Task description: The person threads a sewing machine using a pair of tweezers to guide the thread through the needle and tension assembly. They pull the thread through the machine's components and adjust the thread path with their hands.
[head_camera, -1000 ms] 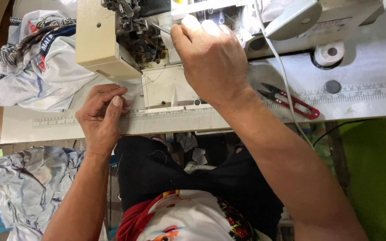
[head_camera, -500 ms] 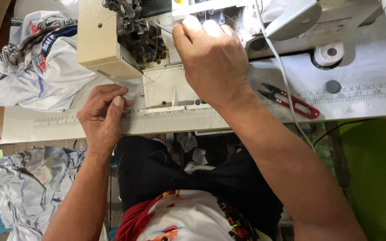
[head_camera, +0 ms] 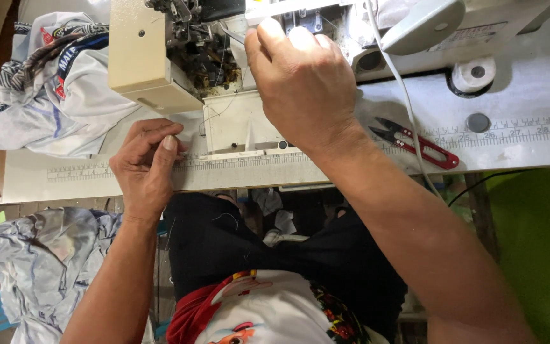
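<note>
The right hand (head_camera: 303, 83) reaches far into the cream metal overlock sewing machine (head_camera: 179, 60), fingertips hidden, grip unclear. The left hand (head_camera: 144, 167), fingers together, presses flat on the white table edge (head_camera: 65, 178). Thread work here wants steadiness, small movements.

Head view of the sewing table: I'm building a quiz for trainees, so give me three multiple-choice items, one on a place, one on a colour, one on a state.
1. Where do the thread snips lie?
A. on the table right of the right hand
B. on the fabric pile
C. in the left hand

2. What colour are the snips' handles?
A. blue
B. red
C. yellow

3. How is the left hand placed?
A. raised in the air
B. gripping the snips
C. resting flat at the table's front edge

Answers:
1 A, they lie beside the right hand, near the ruler markings.
2 B, the handles show red.
3 C, its fingers press on the table surface by the sewing machine.
</note>
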